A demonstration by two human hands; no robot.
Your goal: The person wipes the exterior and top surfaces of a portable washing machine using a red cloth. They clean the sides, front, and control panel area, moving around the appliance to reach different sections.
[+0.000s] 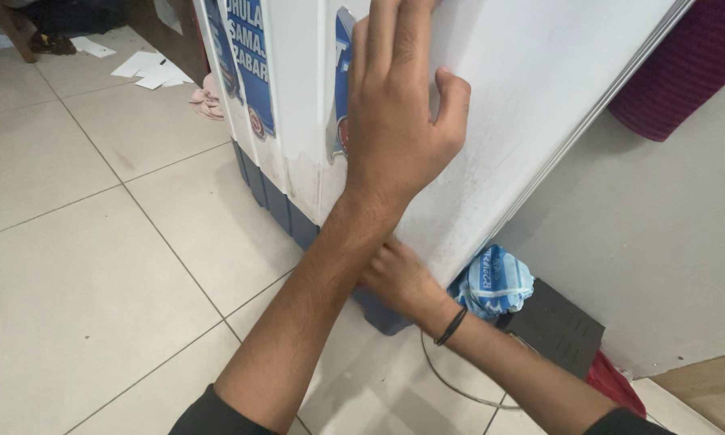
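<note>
Left hand (398, 121) lies flat, fingers spread, bracing the white appliance (531, 89); right hand (394, 278) tucks low at its base, grip hidden.

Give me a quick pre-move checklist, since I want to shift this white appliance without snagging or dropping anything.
1. Left hand flat on the white appliance's side panel: ok.
2. Right hand at the lower edge by the blue base: grip cannot tell, partly hidden.
3. Cable on the floor close behind the base: not ok.
4. Blue-and-white cloth bunched against the appliance: not ok.
5. Tiled floor to the left bare nearby: ok.
</note>
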